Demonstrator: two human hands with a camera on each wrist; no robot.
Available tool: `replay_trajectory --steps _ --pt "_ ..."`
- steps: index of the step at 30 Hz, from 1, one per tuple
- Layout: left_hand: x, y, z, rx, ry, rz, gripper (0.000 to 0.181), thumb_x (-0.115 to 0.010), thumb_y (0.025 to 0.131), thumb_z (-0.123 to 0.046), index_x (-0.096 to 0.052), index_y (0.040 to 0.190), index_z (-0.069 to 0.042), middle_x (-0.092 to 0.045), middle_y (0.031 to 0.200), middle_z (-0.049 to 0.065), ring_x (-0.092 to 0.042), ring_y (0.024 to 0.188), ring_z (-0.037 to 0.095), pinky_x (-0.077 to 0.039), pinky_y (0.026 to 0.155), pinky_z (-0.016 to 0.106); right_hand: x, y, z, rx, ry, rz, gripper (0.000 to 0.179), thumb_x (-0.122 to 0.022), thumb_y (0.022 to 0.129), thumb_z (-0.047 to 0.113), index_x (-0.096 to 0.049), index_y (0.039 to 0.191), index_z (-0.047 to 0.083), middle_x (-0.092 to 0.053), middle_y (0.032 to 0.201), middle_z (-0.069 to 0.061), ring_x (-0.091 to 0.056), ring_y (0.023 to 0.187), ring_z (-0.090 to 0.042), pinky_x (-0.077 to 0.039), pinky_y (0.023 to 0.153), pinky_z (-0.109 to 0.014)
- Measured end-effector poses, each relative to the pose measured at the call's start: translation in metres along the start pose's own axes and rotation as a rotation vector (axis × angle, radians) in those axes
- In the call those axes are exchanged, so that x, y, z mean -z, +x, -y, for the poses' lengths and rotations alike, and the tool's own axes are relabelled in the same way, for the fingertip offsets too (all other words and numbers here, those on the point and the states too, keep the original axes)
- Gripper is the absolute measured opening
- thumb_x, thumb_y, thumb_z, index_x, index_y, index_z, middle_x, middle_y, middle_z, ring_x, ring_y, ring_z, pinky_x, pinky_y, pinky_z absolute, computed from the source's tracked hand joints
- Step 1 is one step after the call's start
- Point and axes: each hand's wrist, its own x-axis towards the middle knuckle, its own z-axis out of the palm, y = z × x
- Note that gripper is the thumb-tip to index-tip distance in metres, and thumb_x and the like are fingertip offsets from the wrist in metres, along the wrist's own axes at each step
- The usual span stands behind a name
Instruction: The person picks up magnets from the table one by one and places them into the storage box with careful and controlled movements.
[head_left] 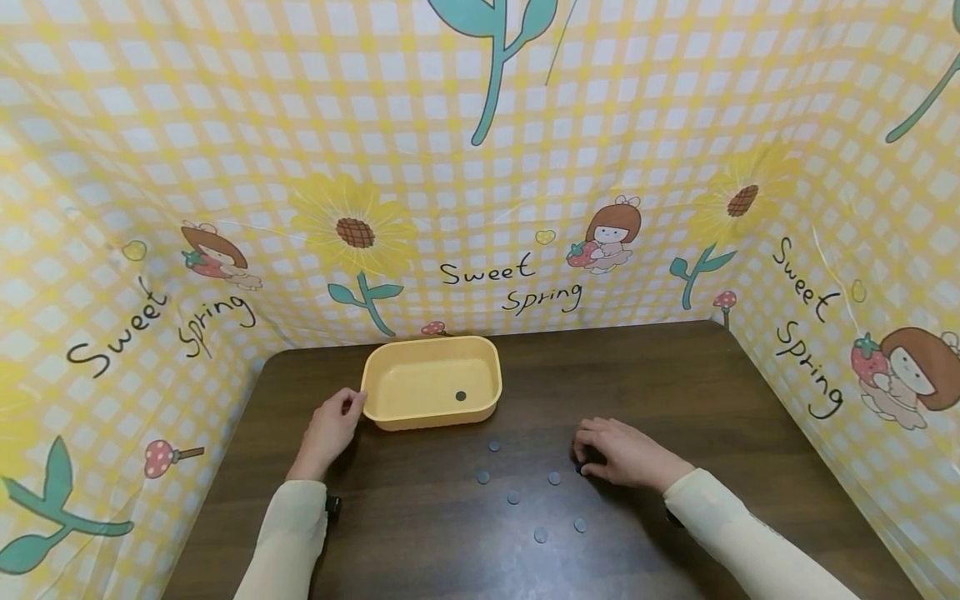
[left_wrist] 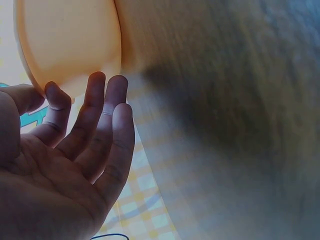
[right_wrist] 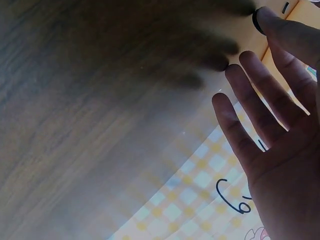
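Note:
A yellow plastic basin (head_left: 390, 408) stands at the back left of the table, with one small dark disc (head_left: 461, 396) lying inside it. My left hand (head_left: 333, 421) pinches the basin's left rim between thumb and index finger; in the left wrist view the other fingers (left_wrist: 95, 100) extend beside its wall. Right of the basin, low over the table, my right hand (head_left: 618, 452) pinches a dark round disc (right_wrist: 258, 21) at the thumb tip. Several similar flat discs (head_left: 513, 497) lie scattered on the table between the two hands.
The dark wooden table (head_left: 420, 533) meets a yellow checked cloth (head_left: 480, 183) hung along its back and sides. Bands or devices (head_left: 333, 507) are worn at the wrists, below light sleeves.

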Motion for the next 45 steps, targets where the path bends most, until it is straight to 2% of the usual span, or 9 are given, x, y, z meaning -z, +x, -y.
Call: replay_trajectory --steps 8,15,19,26,31,35,45 --pt "0.000 0.001 0.001 -0.003 0.005 -0.006 0.048 -0.045 0.114 -0.054 -0.066 0.118 -0.011 -0.064 0.099 0.010 -0.057 0.089 0.029 -0.042 0.075 0.042 -0.001 -0.001 -0.001 0.014 0.006 0.002 0.031 -0.090 0.091 0.024 -0.059 0.088 0.029 -0.051 0.093 0.016 -0.049 0.084 -0.004 -0.048 0.076 -0.033" --pt "-0.001 0.002 0.002 0.011 0.018 0.001 0.052 -0.042 0.113 -0.058 -0.066 0.118 -0.012 -0.067 0.106 0.010 -0.060 0.092 0.029 -0.043 0.078 0.045 0.000 0.000 0.001 0.023 0.024 0.012 0.028 -0.087 0.093 0.022 -0.060 0.089 0.028 -0.055 0.093 0.012 -0.049 0.083 -0.004 -0.048 0.077 -0.032" --pt "-0.001 0.002 0.001 0.011 0.014 0.001 0.051 -0.042 0.113 -0.058 -0.065 0.117 -0.012 -0.066 0.105 0.010 -0.059 0.092 0.030 -0.043 0.078 0.044 0.002 0.002 0.004 0.021 0.043 0.010 0.026 -0.085 0.095 0.021 -0.061 0.091 0.027 -0.056 0.093 0.011 -0.050 0.082 -0.006 -0.048 0.076 -0.033" --pt "-0.001 0.002 0.002 0.016 0.008 0.002 0.052 -0.042 0.113 -0.059 -0.065 0.118 -0.012 -0.065 0.104 0.010 -0.059 0.092 0.030 -0.042 0.077 0.044 0.002 0.010 0.010 -0.027 0.064 0.020 0.021 -0.081 0.099 0.023 -0.061 0.094 0.027 -0.056 0.095 0.012 -0.052 0.085 -0.006 -0.050 0.082 -0.036" --pt "-0.002 0.002 0.002 0.016 0.003 0.004 0.052 -0.042 0.113 -0.059 -0.065 0.118 -0.012 -0.066 0.105 0.010 -0.059 0.092 0.030 -0.042 0.078 0.044 0.001 0.016 0.011 -0.050 0.083 0.005 0.019 -0.080 0.100 0.025 -0.061 0.098 0.028 -0.061 0.098 0.008 -0.058 0.088 -0.011 -0.052 0.086 -0.040" --pt "-0.002 0.002 0.003 0.017 0.002 0.007 0.053 -0.042 0.113 -0.059 -0.065 0.119 -0.012 -0.065 0.105 0.010 -0.058 0.092 0.029 -0.042 0.077 0.044 0.000 0.021 0.011 -0.040 0.115 -0.023 0.018 -0.079 0.101 0.023 -0.062 0.100 0.026 -0.063 0.100 0.006 -0.061 0.089 -0.014 -0.053 0.084 -0.039" --pt "-0.003 0.003 0.004 0.002 -0.008 0.003 0.052 -0.042 0.113 -0.059 -0.065 0.117 -0.013 -0.065 0.103 0.009 -0.058 0.089 0.028 -0.042 0.076 0.042 0.003 0.037 0.011 -0.023 0.123 -0.056 0.018 -0.080 0.100 0.020 -0.063 0.100 0.026 -0.062 0.100 0.009 -0.061 0.091 -0.009 -0.055 0.084 -0.038"
